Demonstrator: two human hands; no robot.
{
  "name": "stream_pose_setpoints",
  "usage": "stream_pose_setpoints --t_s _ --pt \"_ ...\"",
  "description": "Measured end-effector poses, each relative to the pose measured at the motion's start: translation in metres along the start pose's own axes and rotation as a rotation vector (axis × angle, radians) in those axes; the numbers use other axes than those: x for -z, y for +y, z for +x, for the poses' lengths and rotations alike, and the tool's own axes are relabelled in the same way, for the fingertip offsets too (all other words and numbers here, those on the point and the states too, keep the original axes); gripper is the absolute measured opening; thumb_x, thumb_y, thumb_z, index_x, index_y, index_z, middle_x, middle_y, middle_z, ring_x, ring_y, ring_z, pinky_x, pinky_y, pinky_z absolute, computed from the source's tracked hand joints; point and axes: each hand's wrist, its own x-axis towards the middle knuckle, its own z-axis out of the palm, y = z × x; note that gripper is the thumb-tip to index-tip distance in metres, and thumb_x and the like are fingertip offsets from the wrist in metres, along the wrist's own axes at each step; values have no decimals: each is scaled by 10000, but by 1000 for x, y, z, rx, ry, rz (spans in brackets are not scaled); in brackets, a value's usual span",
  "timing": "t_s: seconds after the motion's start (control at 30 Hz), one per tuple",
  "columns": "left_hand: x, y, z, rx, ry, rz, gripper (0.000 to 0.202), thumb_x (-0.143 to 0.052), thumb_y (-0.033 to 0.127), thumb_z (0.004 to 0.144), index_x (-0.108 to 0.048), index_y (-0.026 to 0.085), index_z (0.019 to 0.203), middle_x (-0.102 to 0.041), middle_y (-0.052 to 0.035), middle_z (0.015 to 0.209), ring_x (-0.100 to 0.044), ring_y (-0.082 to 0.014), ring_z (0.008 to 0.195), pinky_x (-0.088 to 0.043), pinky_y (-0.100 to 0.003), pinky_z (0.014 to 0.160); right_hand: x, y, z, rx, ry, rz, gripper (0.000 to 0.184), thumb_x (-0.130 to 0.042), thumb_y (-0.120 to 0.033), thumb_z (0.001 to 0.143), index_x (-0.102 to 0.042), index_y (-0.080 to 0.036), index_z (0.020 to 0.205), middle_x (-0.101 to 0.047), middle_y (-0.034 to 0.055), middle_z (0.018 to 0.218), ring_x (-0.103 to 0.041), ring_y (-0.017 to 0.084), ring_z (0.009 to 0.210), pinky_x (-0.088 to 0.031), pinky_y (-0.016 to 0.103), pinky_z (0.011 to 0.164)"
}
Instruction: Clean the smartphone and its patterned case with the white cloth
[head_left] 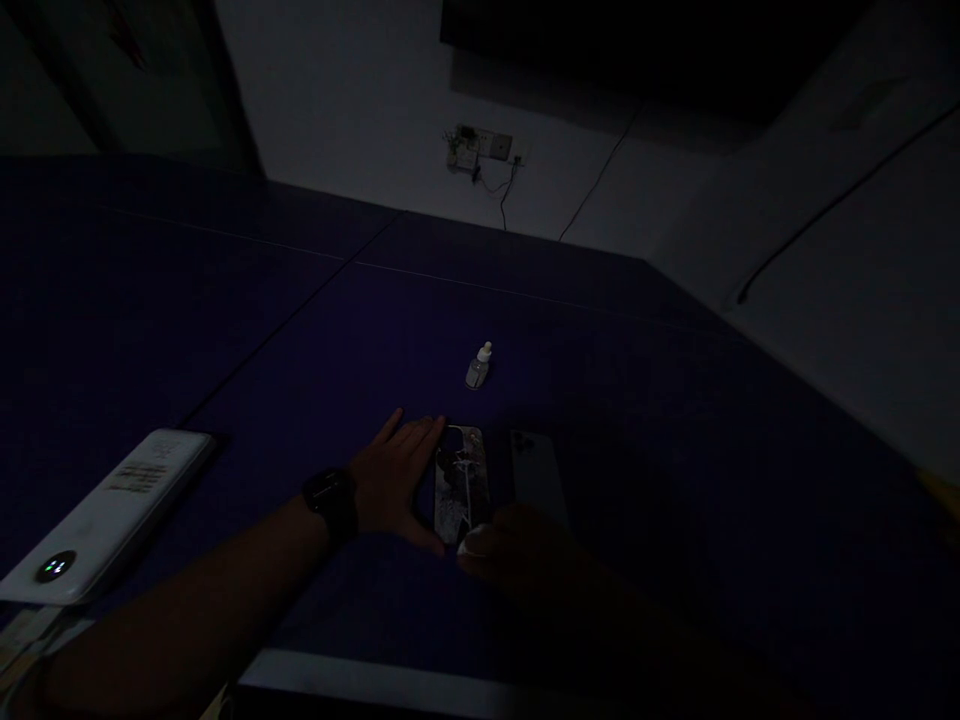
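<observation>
My left hand (394,478), with a black smartwatch (331,503) on its wrist, spans the left edge of a patterned phone case (461,485), fingertips at the upper corner and thumb at the lower one. The case lies flat on a dark blue table (225,330). My right hand (517,550) is nearly lost in shadow, with its thumb at the case's lower end. To the right lies a smartphone (538,475) with a pale back and a camera cluster at its far end. A small dropper bottle (478,368) stands upright beyond the case.
A white power bank (112,515) with a lit indicator lies at the table's left. Seams cross the tabletop, and its near edge runs along the bottom of the view. A wall socket panel (480,150) with trailing cables sits beyond the far edge.
</observation>
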Motion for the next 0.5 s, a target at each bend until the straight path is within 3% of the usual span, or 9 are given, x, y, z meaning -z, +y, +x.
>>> stream_pose_setpoints --t_s 0.33,0.5 --pt "9 5 0 16 -39 -10 1427 -540 941 556 -55 62 1571 -359 -319 1536 -362 -451 1424 -88 -656 1188 -10 25 13 77 54 110 171 -522 -266 1020 -684 -249 1073 -746 3 1030 -538 179 882 -394 336 768" --pt "6 2 -1 5 -31 -3 1436 -537 948 549 -17 89 1577 -345 -308 1550 -360 -444 1427 -84 -647 1191 -14 31 9 73 41 133 246 -481 -190 1013 -684 -235 1144 -743 26 1073 -571 172 934 -424 332 844"
